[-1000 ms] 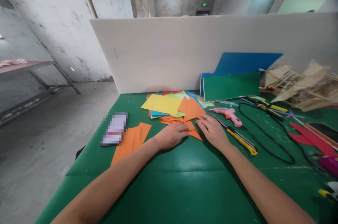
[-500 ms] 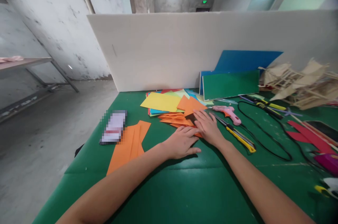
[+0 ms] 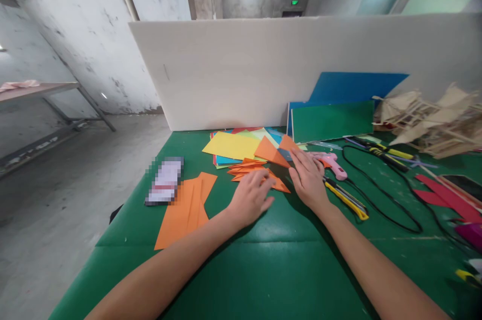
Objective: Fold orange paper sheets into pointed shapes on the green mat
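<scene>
My left hand (image 3: pixel 251 197) is over the near edge of a pile of folded orange paper pieces (image 3: pixel 246 168), its fingers loosely bent and apart. Nothing shows in its grasp. My right hand (image 3: pixel 309 179) reaches forward with its fingers stretched out, fingertips at a pointed orange paper piece (image 3: pixel 288 143). Whether the thumb pinches that piece is hidden. Between the hands, a folded orange paper point (image 3: pixel 279 183) sticks out of the pile. Behind it, another orange piece (image 3: pixel 270 150) overlaps a yellow sheet (image 3: pixel 232 145) on a stack of coloured paper.
Orange sheets (image 3: pixel 179 214) and a phone (image 3: pixel 165 181) lie at left. To the right are a pink glue gun (image 3: pixel 333 164) with a black cord, a yellow utility knife (image 3: pixel 348 202), red strips (image 3: pixel 448 197) and a wooden stick model (image 3: pixel 429 114). A white board (image 3: pixel 226 74) stands behind.
My hands have moved apart, the left back to the left and the right to the right. An orange piece has shifted right with my right fingertips, uncovering more of the pile.
</scene>
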Tool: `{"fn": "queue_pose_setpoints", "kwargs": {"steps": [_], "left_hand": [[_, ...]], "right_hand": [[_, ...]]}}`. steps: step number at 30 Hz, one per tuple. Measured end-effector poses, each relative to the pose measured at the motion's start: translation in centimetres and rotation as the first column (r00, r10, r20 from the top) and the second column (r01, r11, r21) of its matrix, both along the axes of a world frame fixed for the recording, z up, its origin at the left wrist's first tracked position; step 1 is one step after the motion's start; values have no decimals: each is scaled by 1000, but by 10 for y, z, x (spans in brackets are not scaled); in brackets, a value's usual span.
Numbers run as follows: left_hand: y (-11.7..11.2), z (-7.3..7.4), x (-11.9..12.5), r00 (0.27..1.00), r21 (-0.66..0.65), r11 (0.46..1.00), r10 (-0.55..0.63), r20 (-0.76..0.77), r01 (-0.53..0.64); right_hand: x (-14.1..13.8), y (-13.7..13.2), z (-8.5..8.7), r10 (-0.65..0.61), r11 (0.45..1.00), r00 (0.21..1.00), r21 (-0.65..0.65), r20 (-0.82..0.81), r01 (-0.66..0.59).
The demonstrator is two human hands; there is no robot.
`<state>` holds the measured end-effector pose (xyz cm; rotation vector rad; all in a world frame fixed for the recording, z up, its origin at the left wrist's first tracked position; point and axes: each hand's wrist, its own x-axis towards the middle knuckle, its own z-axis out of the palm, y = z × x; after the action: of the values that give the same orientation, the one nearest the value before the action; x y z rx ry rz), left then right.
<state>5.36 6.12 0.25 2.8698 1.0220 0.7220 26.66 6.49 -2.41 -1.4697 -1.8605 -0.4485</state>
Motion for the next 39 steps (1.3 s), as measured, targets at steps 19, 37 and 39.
{"fn": "queue_pose_setpoints", "kwargs": {"steps": [19, 37, 39], "left_hand": [[56, -22, -13, 989, -75, 995, 50, -139, -61], [58, -12, -9, 989, -251, 967, 71, 129, -36], [48, -6, -15, 961, -335, 942, 112, 252, -22]], "right_hand": [[-6, -4, 2, 54, 997, 998, -59, -19, -55], [-13, -26, 20, 175, 978, 981, 100, 84, -183], [-18, -34, 22, 302, 948, 936, 45, 181, -314]]}}
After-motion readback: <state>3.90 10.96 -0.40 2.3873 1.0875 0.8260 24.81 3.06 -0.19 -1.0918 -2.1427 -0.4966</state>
